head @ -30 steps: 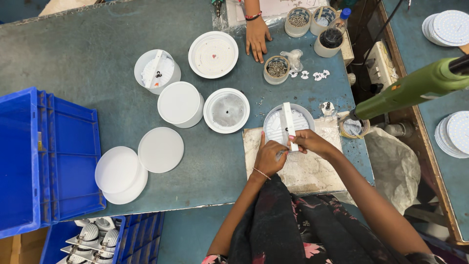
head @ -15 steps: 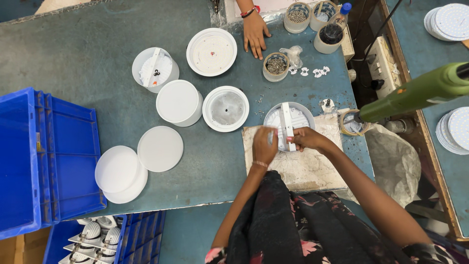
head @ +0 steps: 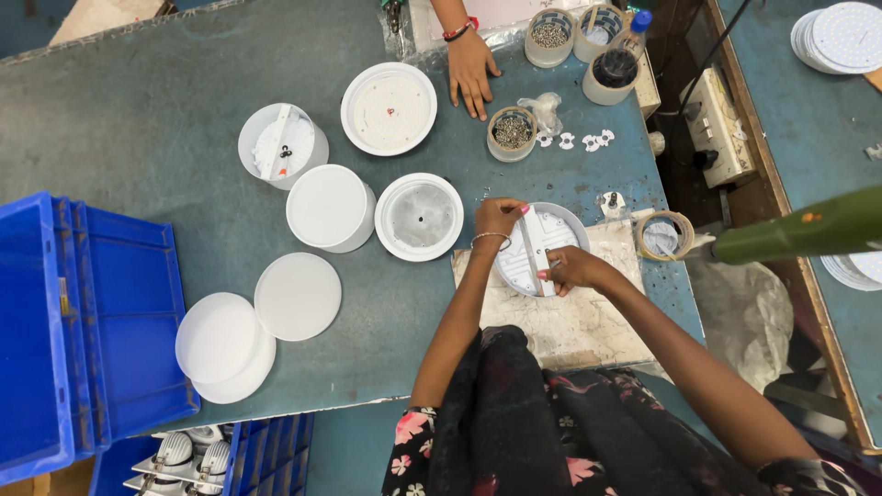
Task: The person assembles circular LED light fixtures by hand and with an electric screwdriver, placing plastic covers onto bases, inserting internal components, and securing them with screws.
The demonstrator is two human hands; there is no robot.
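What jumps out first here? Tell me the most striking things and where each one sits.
At the centre right of the grey-blue table, the left hand and right hand press on a white strip laid across a round white lamp housing. More white round housings and flat discs spread out to the left, beside a bright blue crate at the table's left edge. Another person's hand rests flat at the far edge.

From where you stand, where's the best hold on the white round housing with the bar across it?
Probably by the rim of the white round housing, from its far-right side. It lies flat, open face up, on the stained work mat; the left hand covers the upper-left edge, and the right hand sits at the near end of the bar.
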